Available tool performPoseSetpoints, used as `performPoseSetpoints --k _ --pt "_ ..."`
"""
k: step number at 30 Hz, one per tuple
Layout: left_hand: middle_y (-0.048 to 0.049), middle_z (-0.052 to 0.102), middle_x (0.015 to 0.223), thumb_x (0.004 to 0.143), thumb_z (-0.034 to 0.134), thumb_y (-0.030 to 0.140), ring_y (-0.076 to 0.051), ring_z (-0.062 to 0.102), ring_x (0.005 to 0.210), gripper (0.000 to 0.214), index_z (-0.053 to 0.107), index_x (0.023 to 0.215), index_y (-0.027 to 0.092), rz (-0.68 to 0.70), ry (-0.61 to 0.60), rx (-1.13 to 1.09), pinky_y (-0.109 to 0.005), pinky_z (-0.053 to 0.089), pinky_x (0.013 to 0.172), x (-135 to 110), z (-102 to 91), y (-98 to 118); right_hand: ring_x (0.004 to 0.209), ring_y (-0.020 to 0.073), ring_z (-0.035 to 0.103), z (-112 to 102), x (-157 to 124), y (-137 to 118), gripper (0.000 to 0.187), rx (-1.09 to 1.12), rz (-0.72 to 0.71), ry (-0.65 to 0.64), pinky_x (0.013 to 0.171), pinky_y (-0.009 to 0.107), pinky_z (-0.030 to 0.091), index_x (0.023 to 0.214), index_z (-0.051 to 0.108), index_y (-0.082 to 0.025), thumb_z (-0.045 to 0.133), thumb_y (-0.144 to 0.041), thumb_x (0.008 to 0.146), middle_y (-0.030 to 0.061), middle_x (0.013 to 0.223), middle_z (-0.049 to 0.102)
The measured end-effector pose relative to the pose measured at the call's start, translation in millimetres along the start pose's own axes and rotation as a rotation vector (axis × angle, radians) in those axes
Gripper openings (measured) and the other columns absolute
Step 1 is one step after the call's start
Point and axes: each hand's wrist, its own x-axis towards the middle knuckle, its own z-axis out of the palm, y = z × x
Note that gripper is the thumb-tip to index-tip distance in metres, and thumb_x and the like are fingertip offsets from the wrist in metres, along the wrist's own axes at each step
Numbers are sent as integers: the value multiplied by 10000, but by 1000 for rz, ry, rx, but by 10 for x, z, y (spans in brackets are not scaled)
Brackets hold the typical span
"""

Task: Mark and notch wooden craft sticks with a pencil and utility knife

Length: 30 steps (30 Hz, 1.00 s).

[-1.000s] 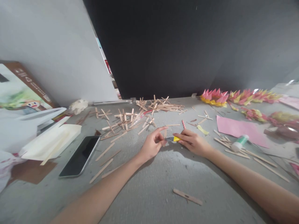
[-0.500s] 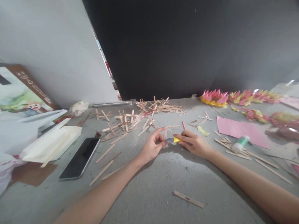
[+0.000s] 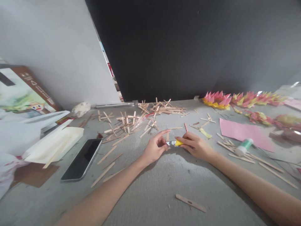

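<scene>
Your right hand [image 3: 197,146] pinches the slim yellow tool [image 3: 179,142] between your hands; its shiny silvery end reaches your left hand [image 3: 153,145], fingers curled, though whether they grip it I cannot tell. Beyond both, flat wooden sticks [image 3: 172,110] crisscross the grey bench [image 3: 150,188].

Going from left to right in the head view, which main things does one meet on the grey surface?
White tray → phone → left hand → yellow tool → right hand → green-and-white tube.
</scene>
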Motion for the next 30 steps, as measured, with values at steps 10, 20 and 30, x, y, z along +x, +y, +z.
performPoseSetpoints --k 10,20,30 --pt "47 573 757 842 799 325 -138 609 712 667 544 1450 225 -2 26 -93 -286 485 747 -3 10 -15 852 191 645 -27 20 -46 383 34 9 26 798 355 596 1425 639 -265 517 -289 1063 82 994 626" --pt "38 580 774 875 782 371 -136 601 728 661 533 1470 224 8 41 -49 -284 481 767 -12 -16 -14 860 195 646 -36 19 -28 367 39 20 32 797 361 595 1404 652 -254 520 -291 1064 86 999 631" --pt "46 551 776 858 754 269 -130 584 709 630 558 1456 233 -17 11 -5 -276 480 728 -18 4 1 875 199 641 -18 20 -46 371 -30 -16 3 804 354 581 1412 646 -237 526 -284 1064 89 998 636"
